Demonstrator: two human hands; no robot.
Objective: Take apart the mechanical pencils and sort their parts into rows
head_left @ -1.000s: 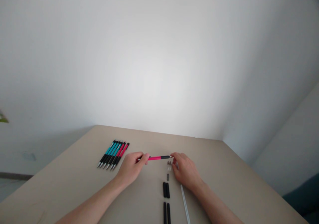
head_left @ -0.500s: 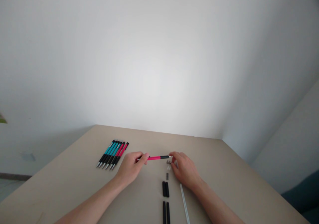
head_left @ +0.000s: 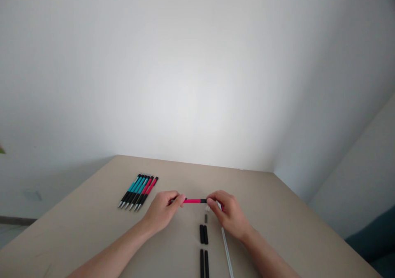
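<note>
A pink pen (head_left: 194, 201) with a black grip lies level between my hands, just above the table. My left hand (head_left: 165, 207) is closed on its rear end, thumb and fingers pinching it. At the other end, my right hand (head_left: 226, 212) pinches the black grip, and its fingers hide the pen's tip. Just below the pen are small clear pieces (head_left: 207, 208), partly covered by my right hand, and a small grey piece (head_left: 206, 218). Nearer to me lie short black grips (head_left: 203, 234) and longer black tubes (head_left: 204, 263), each in a pair.
Several teal and pink pens (head_left: 138, 191) lie side by side on the table (head_left: 173, 245) to the left. Thin white rods (head_left: 227, 251) run beside my right forearm. A white wall (head_left: 191, 84) rises behind the table. Something dark teal (head_left: 373, 237) is at the right edge.
My right hand has moved left from the pen's tip onto its black grip. The pen has come slightly lower and nearer. My left hand keeps its hold.
</note>
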